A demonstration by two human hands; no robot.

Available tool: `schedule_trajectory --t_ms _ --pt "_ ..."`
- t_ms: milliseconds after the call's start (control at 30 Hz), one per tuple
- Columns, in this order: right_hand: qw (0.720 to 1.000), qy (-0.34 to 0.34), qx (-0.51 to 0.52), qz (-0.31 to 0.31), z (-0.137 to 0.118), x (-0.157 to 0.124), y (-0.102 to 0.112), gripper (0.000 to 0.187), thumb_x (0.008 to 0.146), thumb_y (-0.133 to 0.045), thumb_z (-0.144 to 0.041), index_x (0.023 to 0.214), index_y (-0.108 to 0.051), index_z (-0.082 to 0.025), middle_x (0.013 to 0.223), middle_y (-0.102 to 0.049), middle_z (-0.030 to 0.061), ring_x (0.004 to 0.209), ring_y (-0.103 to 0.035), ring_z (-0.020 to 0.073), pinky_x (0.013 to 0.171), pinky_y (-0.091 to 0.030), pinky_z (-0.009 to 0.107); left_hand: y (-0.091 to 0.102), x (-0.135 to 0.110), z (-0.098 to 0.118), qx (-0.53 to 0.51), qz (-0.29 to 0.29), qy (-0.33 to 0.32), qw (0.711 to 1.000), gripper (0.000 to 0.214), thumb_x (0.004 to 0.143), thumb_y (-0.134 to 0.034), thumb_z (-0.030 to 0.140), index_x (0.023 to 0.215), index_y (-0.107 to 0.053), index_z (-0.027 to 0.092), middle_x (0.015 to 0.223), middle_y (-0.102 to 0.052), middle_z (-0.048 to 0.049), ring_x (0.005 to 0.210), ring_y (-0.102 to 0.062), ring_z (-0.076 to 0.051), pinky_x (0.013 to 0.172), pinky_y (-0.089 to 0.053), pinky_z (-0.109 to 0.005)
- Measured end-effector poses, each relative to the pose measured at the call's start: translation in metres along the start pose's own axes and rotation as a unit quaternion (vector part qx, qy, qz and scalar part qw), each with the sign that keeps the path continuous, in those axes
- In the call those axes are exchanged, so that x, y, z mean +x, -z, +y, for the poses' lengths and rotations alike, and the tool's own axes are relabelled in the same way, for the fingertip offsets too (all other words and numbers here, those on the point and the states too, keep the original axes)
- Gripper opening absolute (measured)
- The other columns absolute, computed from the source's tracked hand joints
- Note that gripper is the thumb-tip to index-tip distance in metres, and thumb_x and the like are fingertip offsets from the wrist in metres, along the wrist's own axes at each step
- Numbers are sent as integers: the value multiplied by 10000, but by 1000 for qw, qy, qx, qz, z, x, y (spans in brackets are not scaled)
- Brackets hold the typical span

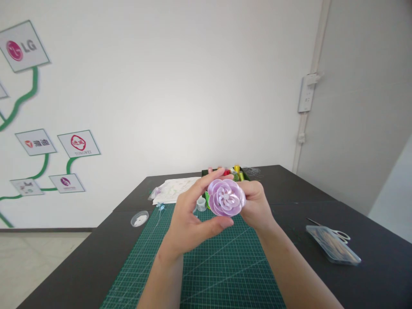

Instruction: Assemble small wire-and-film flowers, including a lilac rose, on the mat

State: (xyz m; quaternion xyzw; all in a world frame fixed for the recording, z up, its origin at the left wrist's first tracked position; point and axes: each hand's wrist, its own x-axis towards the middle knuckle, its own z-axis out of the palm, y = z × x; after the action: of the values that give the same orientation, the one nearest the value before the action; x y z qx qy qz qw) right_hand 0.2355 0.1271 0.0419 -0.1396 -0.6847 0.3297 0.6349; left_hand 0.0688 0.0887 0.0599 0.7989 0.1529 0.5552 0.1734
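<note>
A pale purple artificial flower with layered, glossy petals faces me above the cutting mat. My left hand curves around its left side, thumb along the lower petals and fingers at the upper edge. Behind the bloom on the right, my right hand is closed, its fingertips and whatever part of the flower they grip hidden by the petals. A bit of green shows at the flower's left edge.
The green cutting mat lies on a black table. Spools in a dark box, a white cloth or paper, a small blue flower and a round dish lie beyond. Scissors and a plastic case sit right.
</note>
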Motion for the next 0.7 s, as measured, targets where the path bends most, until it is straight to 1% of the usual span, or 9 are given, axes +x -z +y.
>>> schedule_trajectory --t_ms 133,267,333,467,600,700 --pt "1000 3 -14 21 -1 -1 -3 496 775 -831 -489 487 -587 -167 501 -433 -22 518 -350 108 484 -363 257 -3 -2 0 22 26 13 999 682 865 -806 374 1490 -555 274 1404 -666 -107 1259 -662 -298 1114 -532 -454" --pt "998 23 -53 39 -10 1 -7 530 793 -807 -478 466 -532 -165 498 -401 -26 517 -331 99 464 -323 238 -7 -5 1 58 64 6 996 693 844 -824 315 1484 -561 269 1410 -662 -99 1245 -667 -293 1082 -561 -428" --pt "996 32 -70 45 -13 1 -8 546 814 -785 -469 458 -506 -164 491 -379 -31 509 -312 92 453 -294 232 -9 -5 1 63 74 4 995 688 847 -822 299 1483 -561 265 1385 -677 -98 1226 -676 -285 1052 -579 -407" --pt "993 53 -90 54 -14 0 -9 536 833 -767 -418 456 -483 -163 495 -361 -35 512 -308 88 464 -298 229 -12 -4 2 61 90 1 994 682 831 -840 265 1460 -575 271 1335 -701 -80 1191 -689 -260 1030 -586 -373" --pt "991 56 -104 59 -12 0 -8 519 837 -752 -382 456 -477 -163 495 -357 -35 509 -301 86 460 -283 230 -14 -3 1 65 90 13 994 706 813 -859 298 1457 -572 264 1336 -694 -95 1203 -682 -278 1049 -578 -407" --pt "990 55 -110 63 -12 -1 -7 494 828 -750 -331 450 -480 -164 493 -355 -37 508 -303 84 463 -285 231 -12 -3 0 52 76 26 995 858 783 -883 344 1537 -481 267 1357 -683 -117 1237 -667 -313 1087 -552 -457"
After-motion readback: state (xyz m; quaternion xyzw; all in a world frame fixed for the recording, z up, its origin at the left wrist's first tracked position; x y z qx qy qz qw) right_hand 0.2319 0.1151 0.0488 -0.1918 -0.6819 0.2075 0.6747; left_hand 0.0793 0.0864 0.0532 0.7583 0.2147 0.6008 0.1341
